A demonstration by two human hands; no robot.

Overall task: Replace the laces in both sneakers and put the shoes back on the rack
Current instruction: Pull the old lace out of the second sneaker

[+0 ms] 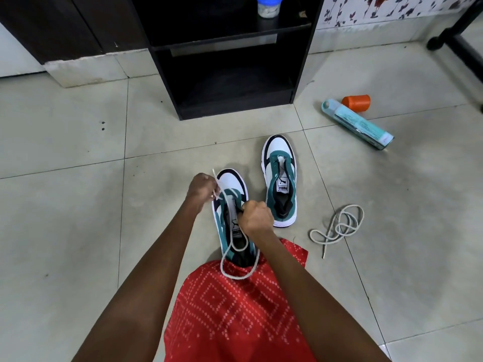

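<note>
Pale tiled floor, black rack, loose lace

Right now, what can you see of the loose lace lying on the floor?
The loose lace is a pale, off-white cord lying slack in several overlapping loops on the tiled floor. One tipped end trails toward the person. It lies to the right of the unlaced sneaker, apart from it; only the floor touches it.

Teal-and-white sneakers — red dotted-diamond cloth — black rack.
</note>
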